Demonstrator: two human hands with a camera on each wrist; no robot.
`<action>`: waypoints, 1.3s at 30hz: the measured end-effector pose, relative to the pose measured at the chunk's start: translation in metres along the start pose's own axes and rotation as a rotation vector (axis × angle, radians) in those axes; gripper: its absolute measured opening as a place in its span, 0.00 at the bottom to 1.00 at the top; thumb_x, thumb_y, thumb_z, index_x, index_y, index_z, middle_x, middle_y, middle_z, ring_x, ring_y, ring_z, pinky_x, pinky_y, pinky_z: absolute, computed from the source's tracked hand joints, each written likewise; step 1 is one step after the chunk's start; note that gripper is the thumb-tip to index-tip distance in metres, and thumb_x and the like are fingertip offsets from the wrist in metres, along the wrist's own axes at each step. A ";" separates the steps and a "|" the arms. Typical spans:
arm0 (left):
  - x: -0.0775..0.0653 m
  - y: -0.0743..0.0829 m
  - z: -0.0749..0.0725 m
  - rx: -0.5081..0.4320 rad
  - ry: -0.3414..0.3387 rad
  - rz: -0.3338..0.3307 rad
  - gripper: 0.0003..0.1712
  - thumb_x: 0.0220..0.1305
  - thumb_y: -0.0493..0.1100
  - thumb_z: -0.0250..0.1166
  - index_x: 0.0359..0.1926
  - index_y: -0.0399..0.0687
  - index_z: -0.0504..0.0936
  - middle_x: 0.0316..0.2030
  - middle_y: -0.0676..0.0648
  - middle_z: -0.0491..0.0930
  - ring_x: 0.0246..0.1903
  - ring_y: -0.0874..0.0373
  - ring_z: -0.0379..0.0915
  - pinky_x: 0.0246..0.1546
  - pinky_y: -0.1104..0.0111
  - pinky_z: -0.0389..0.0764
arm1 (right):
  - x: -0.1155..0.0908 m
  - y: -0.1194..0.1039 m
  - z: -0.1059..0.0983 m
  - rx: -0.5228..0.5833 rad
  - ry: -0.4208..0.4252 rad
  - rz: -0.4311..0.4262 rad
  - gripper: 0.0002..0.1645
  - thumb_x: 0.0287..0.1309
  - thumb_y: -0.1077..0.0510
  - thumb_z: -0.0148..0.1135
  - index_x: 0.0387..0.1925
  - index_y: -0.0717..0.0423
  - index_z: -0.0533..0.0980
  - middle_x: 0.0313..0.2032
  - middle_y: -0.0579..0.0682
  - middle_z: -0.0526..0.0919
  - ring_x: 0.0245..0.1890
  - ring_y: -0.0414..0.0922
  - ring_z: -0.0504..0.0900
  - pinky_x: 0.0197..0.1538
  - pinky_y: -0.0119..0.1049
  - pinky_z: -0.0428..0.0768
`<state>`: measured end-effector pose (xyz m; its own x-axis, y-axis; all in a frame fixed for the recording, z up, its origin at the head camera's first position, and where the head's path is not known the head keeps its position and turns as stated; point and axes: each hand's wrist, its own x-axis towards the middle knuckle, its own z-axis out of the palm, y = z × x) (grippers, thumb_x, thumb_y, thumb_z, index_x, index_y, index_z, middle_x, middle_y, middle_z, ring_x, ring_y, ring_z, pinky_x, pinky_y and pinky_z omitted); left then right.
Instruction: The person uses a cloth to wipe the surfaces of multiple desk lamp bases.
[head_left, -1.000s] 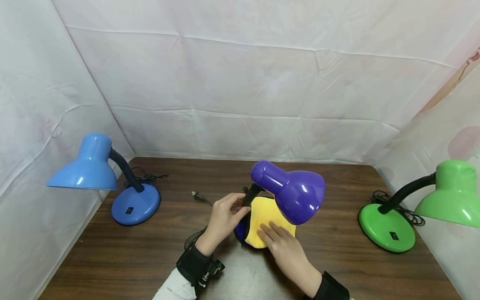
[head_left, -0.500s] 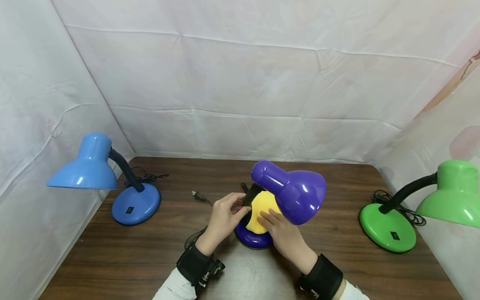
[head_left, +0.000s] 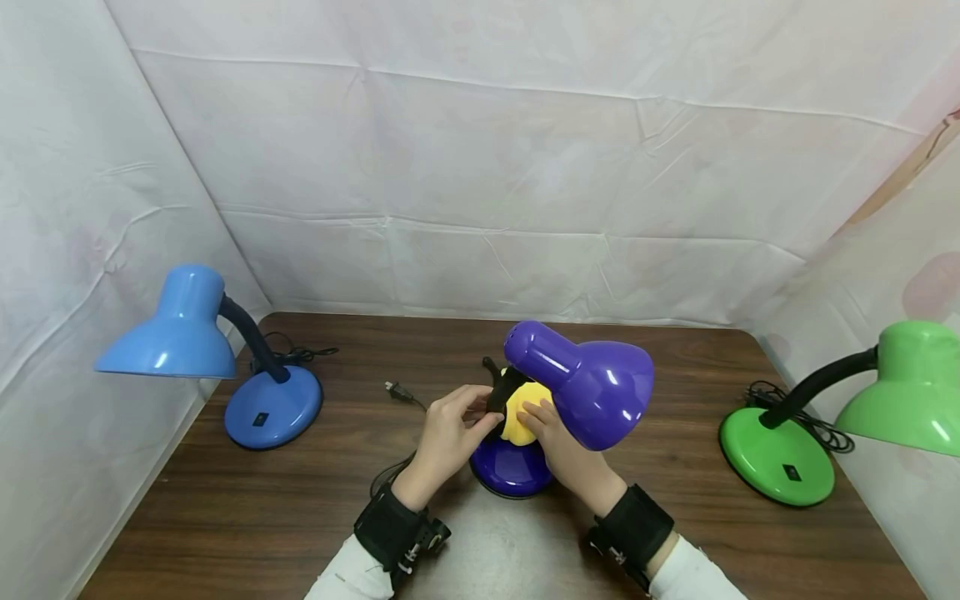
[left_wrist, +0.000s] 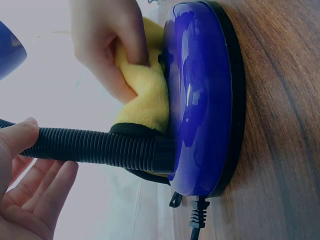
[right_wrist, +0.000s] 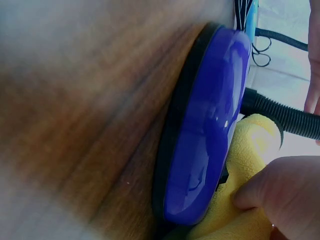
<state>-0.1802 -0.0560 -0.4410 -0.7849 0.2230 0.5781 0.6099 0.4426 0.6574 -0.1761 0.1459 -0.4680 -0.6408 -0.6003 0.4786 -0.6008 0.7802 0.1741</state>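
A purple desk lamp [head_left: 607,392] stands on the table, its shade tilted over to the right. My left hand [head_left: 450,429] holds its black ribbed gooseneck [left_wrist: 100,145] between thumb and fingers. On the glossy round base [right_wrist: 207,135] lies a yellow cloth [left_wrist: 150,92] with a black edge, bunched beside the foot of the neck. The right hand [head_left: 566,446] grips the cloth, thumb and fingers sunk into its folds against the top of the base. The lampshade hides part of that hand in the head view.
To the left stands a blue lamp [head_left: 273,408] with its cord coiled behind it. A green lamp [head_left: 772,454] is at the right table edge. The purple lamp's plug [head_left: 397,392] lies on the brown wooden table [head_left: 247,508]. White sheets [head_left: 480,167] enclose the back and sides.
My right hand has drawn the cloth back toward the neck, from spread over the base to bunched up. The front of the purple base now shows. The left hand has stayed in place.
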 end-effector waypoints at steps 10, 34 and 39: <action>0.001 -0.002 0.001 -0.001 -0.001 -0.005 0.15 0.50 0.36 0.71 0.41 0.42 0.80 0.33 0.47 0.81 0.32 0.61 0.81 0.30 0.77 0.81 | 0.002 -0.002 -0.001 -0.002 -0.084 0.041 0.18 0.53 0.66 0.59 0.47 0.55 0.79 0.49 0.52 0.81 0.49 0.52 0.79 0.58 0.48 0.71; -0.001 -0.003 0.002 -0.011 -0.001 -0.009 0.14 0.52 0.37 0.69 0.41 0.45 0.80 0.34 0.49 0.81 0.32 0.61 0.81 0.32 0.80 0.79 | -0.033 -0.031 -0.025 0.063 -0.168 -0.014 0.28 0.40 0.70 0.69 0.49 0.54 0.78 0.53 0.51 0.78 0.54 0.51 0.76 0.50 0.42 0.79; 0.000 -0.003 0.002 -0.022 0.001 -0.018 0.13 0.52 0.37 0.69 0.41 0.45 0.80 0.34 0.49 0.81 0.32 0.61 0.80 0.31 0.80 0.79 | -0.042 -0.038 -0.030 0.068 -0.094 -0.060 0.26 0.40 0.70 0.66 0.47 0.55 0.79 0.51 0.51 0.79 0.51 0.51 0.78 0.46 0.42 0.81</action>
<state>-0.1817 -0.0553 -0.4441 -0.7958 0.2139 0.5666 0.5978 0.4274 0.6782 -0.1112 0.1468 -0.4688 -0.6431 -0.6617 0.3855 -0.6683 0.7307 0.1394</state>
